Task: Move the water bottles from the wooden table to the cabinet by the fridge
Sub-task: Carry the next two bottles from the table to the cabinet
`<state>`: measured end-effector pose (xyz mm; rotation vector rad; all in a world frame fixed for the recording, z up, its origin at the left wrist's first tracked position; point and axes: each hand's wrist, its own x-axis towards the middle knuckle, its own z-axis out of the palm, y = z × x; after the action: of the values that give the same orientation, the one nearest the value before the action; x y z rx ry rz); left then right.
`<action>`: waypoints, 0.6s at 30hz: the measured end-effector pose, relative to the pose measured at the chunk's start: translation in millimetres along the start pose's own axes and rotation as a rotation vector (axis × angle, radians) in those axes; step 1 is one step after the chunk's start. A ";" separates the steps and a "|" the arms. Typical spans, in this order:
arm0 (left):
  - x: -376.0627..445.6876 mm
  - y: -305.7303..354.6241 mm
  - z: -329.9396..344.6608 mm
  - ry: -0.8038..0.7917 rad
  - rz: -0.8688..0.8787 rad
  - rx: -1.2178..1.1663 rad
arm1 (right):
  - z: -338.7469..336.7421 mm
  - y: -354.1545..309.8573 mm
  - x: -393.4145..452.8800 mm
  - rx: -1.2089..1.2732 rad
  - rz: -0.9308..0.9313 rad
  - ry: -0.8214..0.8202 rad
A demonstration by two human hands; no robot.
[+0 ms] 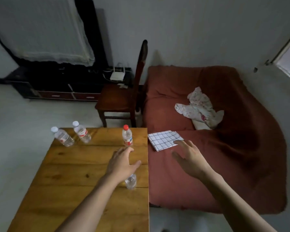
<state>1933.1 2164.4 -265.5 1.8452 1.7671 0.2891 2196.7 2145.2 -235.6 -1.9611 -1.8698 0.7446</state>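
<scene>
Reaching across the wooden plank worktop [70, 166], the left hand [122, 162] hangs with fingers spread and relaxed, gripping nothing, just short of the upright clear plastic bottle with a red cap [127, 135] near the right edge at mid-frame. Beneath that same wrist stands another clear plastic bottle [131, 181], its top hidden by the hand (its cap colour cannot be told). Two clear white-capped bottles [62, 136] [82, 132] stand at the far left corner of the worktop. The right hand [189, 158] hovers flat and empty over the rust-red covered sofa [224, 156], by a folded white checked cloth [163, 139].

The chief risk, as I judge it, is the hidden bottle: the forearm passes right above it, and a drop of the wrist could knock it over the worktop's right edge. The red-capped bottle also sits close to that edge, so a clumsy first touch may topple it onto the sofa. No cabinet or fridge shows here, so every bottle remains to be carried.
</scene>
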 end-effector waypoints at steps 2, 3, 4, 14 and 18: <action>-4.0 -5.3 1.0 0.007 -0.064 -0.004 | -3.4 -9.6 10.6 0.022 -0.052 -0.025; -5.0 -9.5 0.4 0.009 -0.096 -0.007 | -4.0 -15.9 14.4 0.029 -0.072 -0.041; -5.2 -14.5 -0.1 0.013 -0.123 -0.012 | -4.0 -21.7 17.5 0.033 -0.091 -0.053; -7.9 -73.4 27.6 0.008 -0.206 -0.183 | 27.7 -50.2 44.4 -0.023 -0.200 -0.134; -18.0 -79.6 46.7 -0.009 -0.259 -0.279 | 42.0 -50.1 61.6 -0.050 -0.234 -0.193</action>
<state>1888.0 2133.2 -341.9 1.4063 1.8307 0.4016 2131.7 2205.5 -249.8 -1.7092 -2.2039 0.8475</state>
